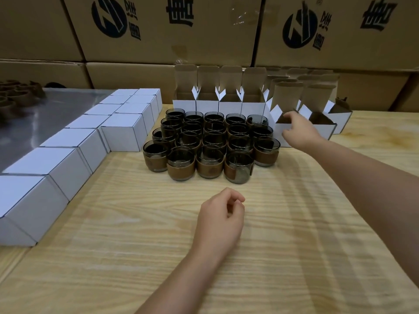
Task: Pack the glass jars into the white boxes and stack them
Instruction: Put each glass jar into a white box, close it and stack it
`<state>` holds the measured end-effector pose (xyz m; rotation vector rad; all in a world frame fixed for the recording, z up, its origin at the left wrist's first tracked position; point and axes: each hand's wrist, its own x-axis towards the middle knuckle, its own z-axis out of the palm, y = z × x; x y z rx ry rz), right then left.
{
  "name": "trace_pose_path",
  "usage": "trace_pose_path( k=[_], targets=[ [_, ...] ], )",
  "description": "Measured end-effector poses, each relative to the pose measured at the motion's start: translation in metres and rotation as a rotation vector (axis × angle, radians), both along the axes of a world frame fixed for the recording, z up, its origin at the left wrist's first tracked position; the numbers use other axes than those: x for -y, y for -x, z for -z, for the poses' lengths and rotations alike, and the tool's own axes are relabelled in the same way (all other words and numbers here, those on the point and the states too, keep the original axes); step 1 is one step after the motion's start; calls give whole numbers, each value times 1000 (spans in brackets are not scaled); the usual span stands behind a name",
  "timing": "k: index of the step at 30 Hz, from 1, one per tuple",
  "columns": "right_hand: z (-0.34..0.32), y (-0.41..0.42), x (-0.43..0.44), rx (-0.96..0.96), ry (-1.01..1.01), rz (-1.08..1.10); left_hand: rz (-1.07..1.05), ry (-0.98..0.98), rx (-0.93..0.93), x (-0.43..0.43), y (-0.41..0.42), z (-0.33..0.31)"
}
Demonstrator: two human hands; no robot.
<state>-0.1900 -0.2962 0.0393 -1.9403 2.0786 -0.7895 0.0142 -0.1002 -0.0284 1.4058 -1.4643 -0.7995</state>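
Observation:
Several dark glass jars with brown sleeves stand packed together in the middle of the wooden table. Behind them and to their right stands a row of open white boxes with their lids up. My right hand reaches to the nearest open box on the right and grips its front wall, fingers over the rim. My left hand hovers over the bare table in front of the jars, fingers loosely curled and holding nothing. Closed white boxes lie in two rows along the left.
Large brown cartons with dark logos form a wall behind the table. A grey metal surface lies at the left with brown sleeves piled on it. Some open boxes at the right hold brown contents.

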Motion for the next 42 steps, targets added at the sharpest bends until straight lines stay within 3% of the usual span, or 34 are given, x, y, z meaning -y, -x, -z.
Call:
trace_pose_path(
  k=[3,9,13,27,37,42],
  targets=[
    [4,1,9,-25,-124,-29,5,7,4,-1,0,0],
    [-3,4,10,-219,-73,-75,9,12,10,0,0,0],
    [0,10,-5,-248,-60,-80,11,19,13,0,1,-1],
    [20,4,-140,-294,95,27,9,-6,29,-2,1,-4],
    [11,-106,-224,-387,115,-107,91,104,-165,-9,1,-11],
    [16,-115,-227,-235,259,-174,41,151,-271,-7,-1,-11]
  ],
)
